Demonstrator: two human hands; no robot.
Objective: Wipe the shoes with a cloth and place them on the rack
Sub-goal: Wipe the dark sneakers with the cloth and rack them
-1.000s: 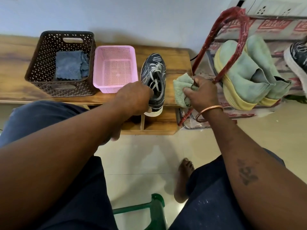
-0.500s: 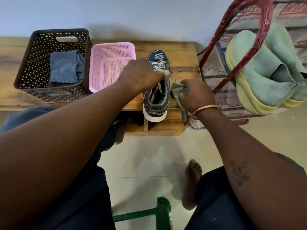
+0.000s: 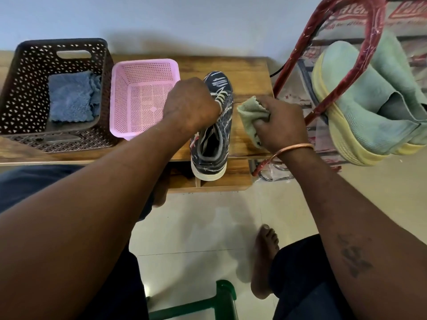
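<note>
Upper left of frame: large basket (image 3: 13, 72) on the bench (image 3: 249, 72), folded cloth (image 3: 69, 95) in it. Just right of it: small basket (image 3: 120, 107). Centre: shoe (image 3: 209, 155) on the bench, heel overhanging the near edge, my left hand (image 3: 190, 105) gripping its laced top. Right of the shoe: my right hand (image 3: 280, 122) holding the wiping cloth (image 3: 250, 112). Upper right: rack (image 3: 324, 102) bearing a pair of shoes (image 3: 360, 107).

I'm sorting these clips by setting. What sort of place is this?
Probably a home, perhaps an entryway: a low wooden bench against a plain wall, a red shoe rack holding green shoes, and a tiled floor under a bare foot.
</note>
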